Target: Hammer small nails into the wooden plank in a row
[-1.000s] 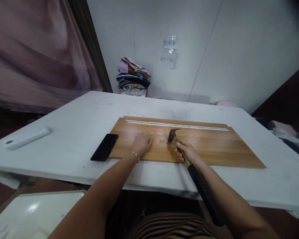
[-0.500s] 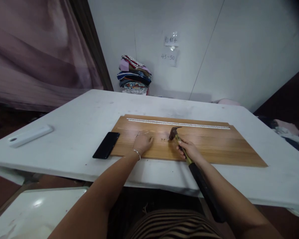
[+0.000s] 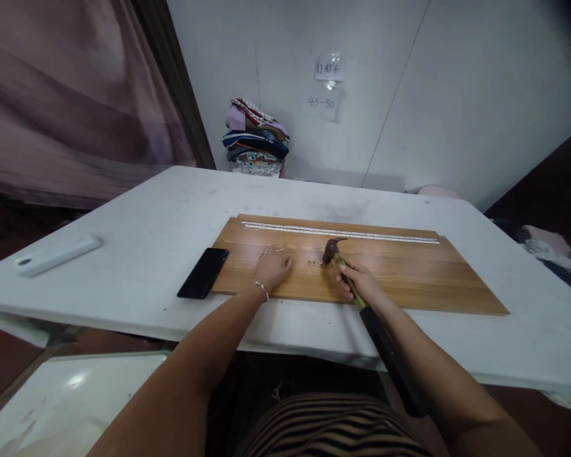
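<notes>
dim, cool light | glare: lower-left white panel (image 3: 76, 400) | shadow: beneath table (image 3: 137, 222) | wide-angle edge stretch | dark top-right corner

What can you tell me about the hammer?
The hammer is a claw type with a dark, rusty-looking metal head, a yellowish shaft and a long black grip. The right hand holds the shaft below the head, not the black part, which slants back past the table edge. The head is over the board beside small nails, claw away from them; whether its face touches one is unclear.
</notes>
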`<state>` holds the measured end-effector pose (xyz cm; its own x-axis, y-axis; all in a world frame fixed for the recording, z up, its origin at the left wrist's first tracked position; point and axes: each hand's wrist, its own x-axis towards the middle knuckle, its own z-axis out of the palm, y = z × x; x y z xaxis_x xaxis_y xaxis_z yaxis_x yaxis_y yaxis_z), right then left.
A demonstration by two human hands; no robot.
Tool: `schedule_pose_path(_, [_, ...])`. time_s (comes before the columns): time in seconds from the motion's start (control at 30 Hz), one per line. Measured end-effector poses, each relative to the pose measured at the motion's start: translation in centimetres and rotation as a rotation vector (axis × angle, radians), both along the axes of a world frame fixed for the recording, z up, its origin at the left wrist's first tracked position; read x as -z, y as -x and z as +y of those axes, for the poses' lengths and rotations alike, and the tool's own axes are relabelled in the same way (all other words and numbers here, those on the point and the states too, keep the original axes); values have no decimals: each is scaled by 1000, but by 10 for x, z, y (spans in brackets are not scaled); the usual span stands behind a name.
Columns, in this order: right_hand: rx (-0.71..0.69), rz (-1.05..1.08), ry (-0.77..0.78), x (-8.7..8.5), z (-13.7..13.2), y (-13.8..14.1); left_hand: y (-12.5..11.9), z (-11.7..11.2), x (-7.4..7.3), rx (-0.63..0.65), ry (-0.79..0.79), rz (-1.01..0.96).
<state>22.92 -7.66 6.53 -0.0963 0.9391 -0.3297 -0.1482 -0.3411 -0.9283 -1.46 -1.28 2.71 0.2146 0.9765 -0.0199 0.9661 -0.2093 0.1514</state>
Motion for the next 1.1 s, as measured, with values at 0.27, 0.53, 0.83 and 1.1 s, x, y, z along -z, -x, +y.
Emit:
schedule_pose_path(0.27, [-14, 0, 19, 1, -1, 0, -1, -1, -3, 2, -8, 12])
schedule_pose_path(0.53, [4, -6, 1, -4, 0, 0, -1, -1, -2, -10, -1, 6])
schedule_pose_path(0.83, [-1, -15, 8, 2, 0, -2, -1, -1, -3, -12, 3, 9])
schedule_pose_path(1.1, [-20, -27, -31, -2, 0, -3, -1, -1, -1, -12, 0, -1])
